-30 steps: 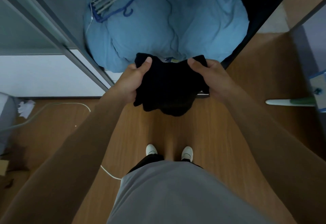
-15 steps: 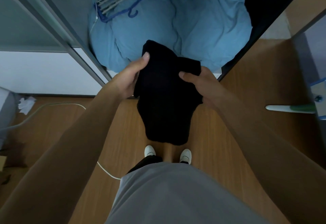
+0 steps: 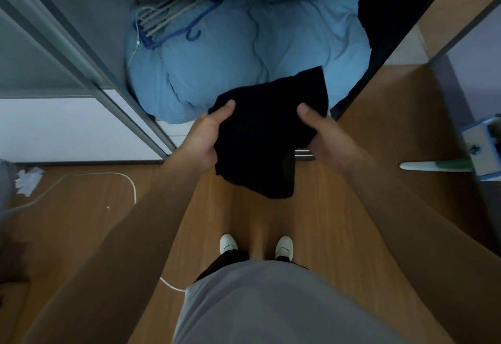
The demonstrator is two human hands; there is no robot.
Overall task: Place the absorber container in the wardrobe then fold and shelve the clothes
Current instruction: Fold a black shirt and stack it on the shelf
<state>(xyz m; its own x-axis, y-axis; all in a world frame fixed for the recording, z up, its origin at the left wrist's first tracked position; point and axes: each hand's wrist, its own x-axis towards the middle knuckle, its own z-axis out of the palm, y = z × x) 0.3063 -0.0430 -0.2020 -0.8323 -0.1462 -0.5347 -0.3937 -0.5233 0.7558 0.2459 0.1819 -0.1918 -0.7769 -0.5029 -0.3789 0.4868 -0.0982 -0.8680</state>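
A black garment (image 3: 265,132), partly folded, hangs in the air in front of the open wardrobe (image 3: 108,31). My left hand (image 3: 208,137) grips its left edge, thumb on top. On the other side my right hand (image 3: 322,135) holds the right edge, thumb pressed on the cloth. The garment's upper right corner reaches over the blue duvet (image 3: 244,53) on the wardrobe floor. A loose end droops toward the wooden floor. No absorber container is in view.
A bundle of hangers (image 3: 173,18) lies on the duvet at the back left. Dark clothes (image 3: 390,18) fill the wardrobe's right side. A white cable (image 3: 103,178) crosses the floor at left, and crumpled paper (image 3: 28,181) lies beside it. A blue-white mop head (image 3: 479,148) sticks in from the right.
The garment was bunched between both hands, then hung long toward my feet. Now it is folded shorter and wider, and both hands have shifted slightly right and toward the wardrobe.
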